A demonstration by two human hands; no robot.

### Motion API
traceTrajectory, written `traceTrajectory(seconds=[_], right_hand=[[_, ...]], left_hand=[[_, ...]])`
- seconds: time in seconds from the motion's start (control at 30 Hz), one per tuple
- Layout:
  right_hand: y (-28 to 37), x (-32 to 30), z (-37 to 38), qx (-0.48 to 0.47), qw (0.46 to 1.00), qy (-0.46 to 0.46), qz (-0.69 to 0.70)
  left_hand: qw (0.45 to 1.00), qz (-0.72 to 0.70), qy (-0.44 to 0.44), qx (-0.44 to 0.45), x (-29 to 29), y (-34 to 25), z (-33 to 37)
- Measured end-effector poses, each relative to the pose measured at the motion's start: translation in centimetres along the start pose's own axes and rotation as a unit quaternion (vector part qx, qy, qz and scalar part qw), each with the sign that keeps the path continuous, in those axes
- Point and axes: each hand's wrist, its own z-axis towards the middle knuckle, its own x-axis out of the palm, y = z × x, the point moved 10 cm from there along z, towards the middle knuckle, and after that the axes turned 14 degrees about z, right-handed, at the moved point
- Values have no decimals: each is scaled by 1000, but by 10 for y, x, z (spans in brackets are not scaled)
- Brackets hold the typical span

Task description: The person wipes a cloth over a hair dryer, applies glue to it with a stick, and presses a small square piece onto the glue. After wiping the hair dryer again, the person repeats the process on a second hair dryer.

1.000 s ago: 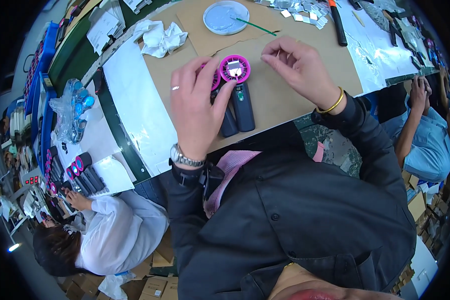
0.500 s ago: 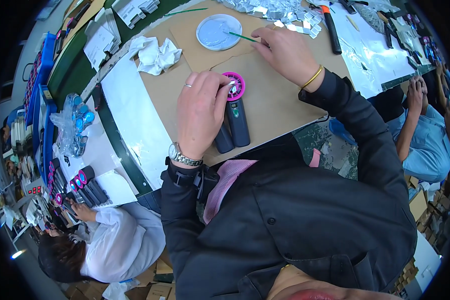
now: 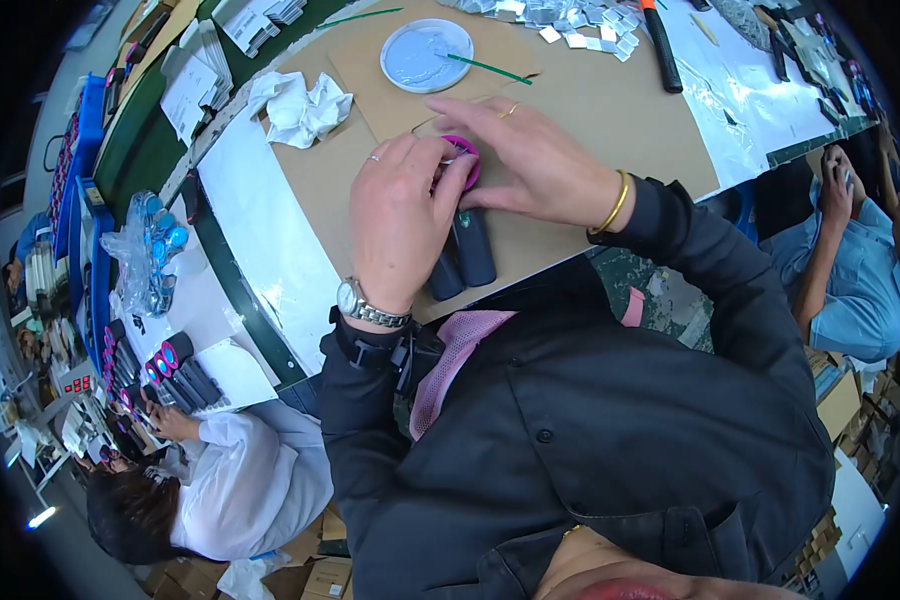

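Note:
A handheld fan with a dark handle (image 3: 475, 252) and a pink ring head (image 3: 473, 174) lies on a brown cardboard sheet (image 3: 610, 130). Over that head my left hand (image 3: 398, 215) is bent, its thumb and fingertips pinched together; whatever they grip is hidden. My right hand (image 3: 545, 165) spans the head from the other side with fingers stretched and apart, its thumb by the fan's neck. Close beside lies a second dark handle (image 3: 445, 278), partly under my left hand. Beyond the hands, a green stick (image 3: 495, 69) rests with one end in a round white dish (image 3: 388, 70) of clear, gel-like stuff.
Crumpled white tissue (image 3: 300, 108) sits left of the dish. Small shiny squares (image 3: 605, 35) are heaped at the back, near an orange-and-black tool handle (image 3: 662, 50). A person in white (image 3: 250, 475) works at the left beside several fans; another in light blue (image 3: 850, 300) sits right.
My right hand has let go of the green stick, now lying across the dish's rim, and has come down to the fan's head. My left hand stays there; the shiny bit in its fingertips is now hidden.

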Motion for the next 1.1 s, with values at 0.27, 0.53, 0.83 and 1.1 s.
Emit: traceTrajectory(seconds=[0.27, 0.53, 0.83, 1.1], right_hand=[[-9, 0, -2, 49, 998, 28, 2], [5, -38, -5, -40, 998, -12, -42], [-5, -70, -1, -40, 974, -90, -202], [-56, -54, 20, 93, 941, -41, -321]], left_hand=[[984, -153, 31, -89, -5, 6, -7], [996, -84, 3, 19, -6, -2, -22], [995, -95, 12, 16, -6, 1, -18], [995, 11, 5, 101, -1, -18, -27]])
